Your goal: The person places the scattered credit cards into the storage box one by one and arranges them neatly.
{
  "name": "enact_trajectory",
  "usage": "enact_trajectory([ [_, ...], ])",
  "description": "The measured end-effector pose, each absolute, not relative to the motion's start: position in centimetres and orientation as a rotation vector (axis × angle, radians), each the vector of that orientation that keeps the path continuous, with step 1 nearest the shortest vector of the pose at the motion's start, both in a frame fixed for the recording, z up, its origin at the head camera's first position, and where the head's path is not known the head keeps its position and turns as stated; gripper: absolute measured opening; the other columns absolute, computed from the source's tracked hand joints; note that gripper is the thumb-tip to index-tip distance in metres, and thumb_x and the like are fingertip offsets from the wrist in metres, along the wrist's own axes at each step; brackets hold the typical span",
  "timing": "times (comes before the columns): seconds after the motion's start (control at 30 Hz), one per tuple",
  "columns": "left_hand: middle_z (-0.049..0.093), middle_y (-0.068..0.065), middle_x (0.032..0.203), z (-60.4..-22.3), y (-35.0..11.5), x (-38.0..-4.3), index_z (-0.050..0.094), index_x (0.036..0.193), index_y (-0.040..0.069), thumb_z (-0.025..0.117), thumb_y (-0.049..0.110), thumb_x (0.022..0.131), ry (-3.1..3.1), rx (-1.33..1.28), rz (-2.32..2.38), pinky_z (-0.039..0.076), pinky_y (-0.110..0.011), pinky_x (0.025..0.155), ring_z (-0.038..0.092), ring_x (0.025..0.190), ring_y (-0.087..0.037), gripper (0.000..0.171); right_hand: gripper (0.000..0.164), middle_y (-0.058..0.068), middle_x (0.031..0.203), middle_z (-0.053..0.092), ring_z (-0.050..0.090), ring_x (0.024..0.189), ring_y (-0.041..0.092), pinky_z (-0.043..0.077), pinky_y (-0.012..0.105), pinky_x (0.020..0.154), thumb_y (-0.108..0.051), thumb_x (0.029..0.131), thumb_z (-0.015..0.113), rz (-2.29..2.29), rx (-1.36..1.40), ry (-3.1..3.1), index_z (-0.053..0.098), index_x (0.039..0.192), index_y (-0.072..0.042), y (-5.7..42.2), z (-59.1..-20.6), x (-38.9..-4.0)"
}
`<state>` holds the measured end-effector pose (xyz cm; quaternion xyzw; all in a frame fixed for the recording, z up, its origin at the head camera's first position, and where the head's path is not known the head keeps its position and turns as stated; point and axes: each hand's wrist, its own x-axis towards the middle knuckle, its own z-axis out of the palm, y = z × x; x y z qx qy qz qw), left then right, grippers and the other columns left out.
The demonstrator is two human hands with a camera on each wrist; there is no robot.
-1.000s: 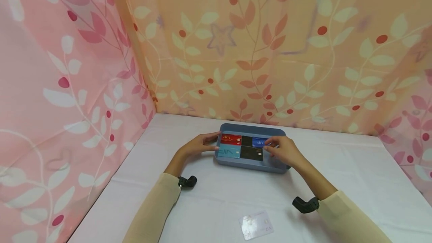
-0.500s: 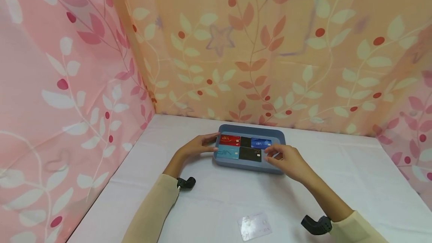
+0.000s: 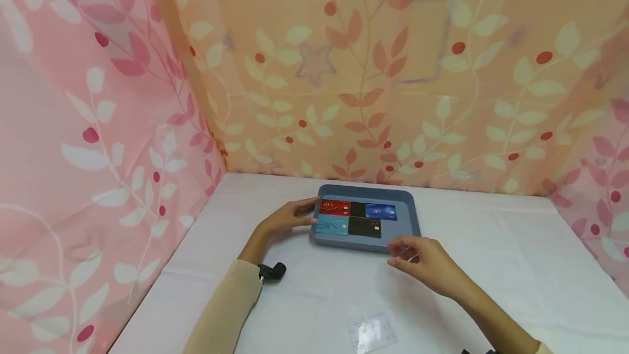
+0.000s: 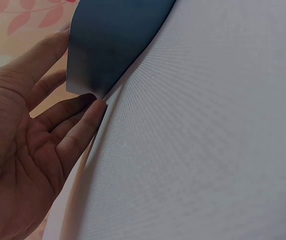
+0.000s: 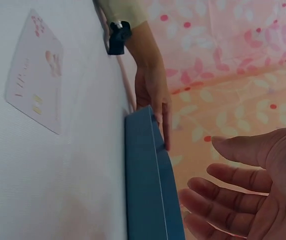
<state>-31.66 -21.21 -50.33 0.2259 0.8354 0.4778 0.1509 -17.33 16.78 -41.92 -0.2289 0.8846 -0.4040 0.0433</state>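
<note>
A blue-grey tray sits on the white-covered table. In it lie cards in two rows: a red VIP card, a black card and a blue VIP card behind, a light-blue VIP card and another black card in front. My left hand touches the tray's left end, fingers fairly straight. At the tray's near right corner hovers my right hand, holding nothing, its fingers loosely bent. A pale VIP card lies on the table nearer to me.
A patterned pink cloth wall stands at the left. Behind the tray hangs an orange-tinted leaf-print cloth. A black wrist camera sits on my left wrist.
My right hand has come away from the blue card, back towards me past the tray's near rim. My left hand stays at the tray's left end.
</note>
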Motion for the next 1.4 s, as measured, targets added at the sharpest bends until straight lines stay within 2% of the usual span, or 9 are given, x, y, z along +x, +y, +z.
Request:
enact_trajectory([
  [0.23, 0.041, 0.003, 0.160, -50.5, -21.3, -31.6, 0.039, 0.158, 0.023, 0.077, 0.033, 0.092, 2.418, 0.638, 1.368, 0.028, -0.045, 0.121, 0.036, 0.148, -0.020, 0.077, 0.027, -0.001, 0.095, 0.070, 0.065, 0.081, 0.006, 0.057, 0.026, 0.071, -0.025, 0.087, 0.082, -1.178, -0.805, 2.639, 0.072, 0.109, -0.012, 16.9, -42.7, -15.5],
  [0.43, 0.040, 0.003, 0.160, -50.4, -21.2, -31.5, 0.038, 0.158, 0.023, 0.076, 0.032, 0.093, 2.420, 0.646, 1.364, 0.029, -0.044, 0.121, 0.036, 0.148, -0.019, 0.076, 0.039, 0.000, 0.103, 0.071, 0.066, 0.087, 0.013, 0.057, 0.029, 0.071, -0.031, 0.084, 0.084, -1.136, -0.961, 2.585, 0.071, 0.114, -0.011, 17.4, -44.0, -14.0],
  [0.63, 0.040, -0.001, 0.160, -50.1, -21.1, -31.5, 0.038, 0.159, 0.019, 0.076, 0.030, 0.093, 2.412, 0.659, 1.365, 0.029, -0.044, 0.121, 0.036, 0.148, -0.020, 0.077, 0.052, -0.004, 0.112, 0.068, 0.063, 0.093, 0.011, 0.057, 0.030, 0.075, -0.045, 0.080, 0.085, -0.979, -1.035, 2.606, 0.069, 0.119, -0.015, 17.5, -45.2, -13.0],
  [0.77, 0.040, -0.003, 0.160, -50.0, -21.1, -31.5, 0.037, 0.159, 0.019, 0.076, 0.030, 0.093, 2.408, 0.657, 1.365, 0.029, -0.045, 0.121, 0.036, 0.148, -0.022, 0.077, 0.062, -0.007, 0.117, 0.063, 0.060, 0.098, 0.011, 0.057, 0.037, 0.086, -0.056, 0.076, 0.083, -0.835, -0.993, 2.640, 0.067, 0.123, -0.018, 17.4, -45.7, -12.5],
  [0.93, 0.039, -0.004, 0.161, -50.0, -21.2, -31.4, 0.037, 0.159, 0.018, 0.075, 0.031, 0.093, 2.404, 0.672, 1.366, 0.029, -0.046, 0.120, 0.036, 0.148, -0.024, 0.077, 0.069, -0.008, 0.125, 0.057, 0.056, 0.108, 0.018, 0.056, 0.051, 0.093, -0.059, 0.070, 0.086, -0.718, -0.803, 2.587, 0.066, 0.127, -0.025, 17.2, -46.5, -12.1],
  [1.17, 0.039, -0.003, 0.161, -50.2, -21.2, -31.5, 0.037, 0.159, 0.018, 0.076, 0.029, 0.094, 2.406, 0.650, 1.371, 0.029, -0.044, 0.120, 0.036, 0.148, -0.022, 0.077, 0.081, -0.005, 0.123, 0.054, 0.054, 0.104, 0.017, 0.056, 0.047, 0.092, -0.062, 0.065, 0.087, -0.558, -0.880, 2.651, 0.063, 0.130, -0.021, 16.8, -47.3, -11.7],
  [1.4, 0.039, -0.003, 0.161, -50.1, -21.1, -31.4, 0.037, 0.159, 0.021, 0.075, 0.027, 0.094, 2.423, 0.641, 1.356, 0.029, -0.044, 0.121, 0.036, 0.148, -0.021, 0.075, 0.072, -0.008, 0.115, 0.053, 0.051, 0.098, 0.013, 0.055, 0.043, 0.087, -0.056, 0.063, 0.090, -0.460, -0.904, 2.708, 0.067, 0.121, -0.021, 16.2, -47.7, -11.9],
])
